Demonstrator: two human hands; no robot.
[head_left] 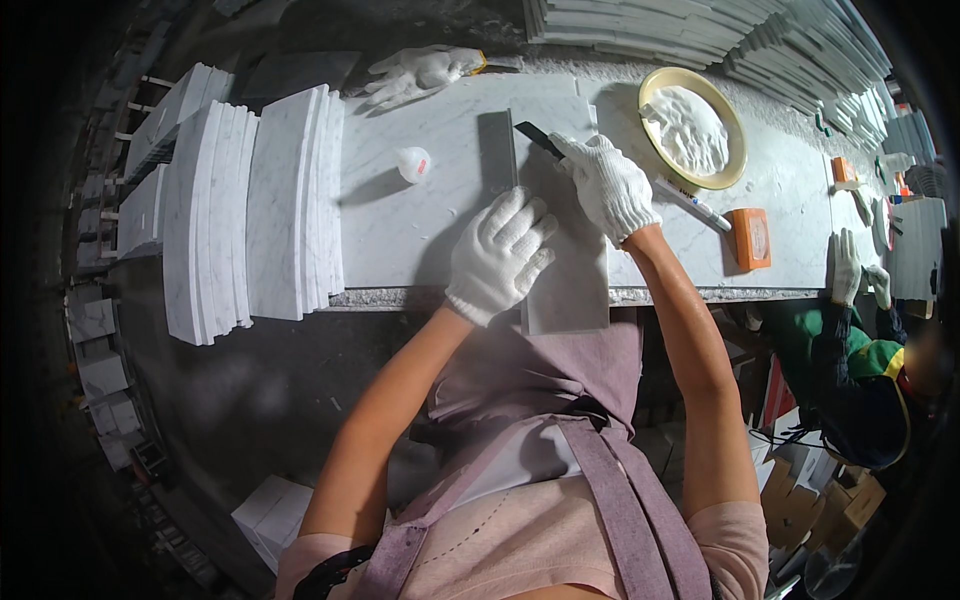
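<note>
Nearest the camera: pale pink shirt (500, 535) with a mauve apron (545, 380) over it, wearer standing at the bench's near edge. Bench (380, 245) topped in white, grey-veined slab; near edge rough and pale.

Grey panel (568, 262), long and narrow, lies crosswise on the bench right of its middle. Near end overhangs the near edge, close against the apron.

Hands apart, both in white knit gloves. Left hand (503, 255) palm down, fingers loosely spread, over the panel's left side near the bench's near edge. Right hand (607, 190) farther in, closed round a dark flat tool (537, 138); its tip points to the panel's far left. Tool-to-panel contact: cannot tell.

Left of the panel, small white bottle (412, 165). At the far edge, a spare glove (420, 77), white, orange-cuffed. Right of the panel, toward the far edge, cream bowl (741, 140) with white contents; just nearer, a marker (695, 204) slants toward an orange block (749, 238).

Upright slab stacks (290, 205) by the bench's left end. Co-worker (845, 345) at the right end, gloved too.
</note>
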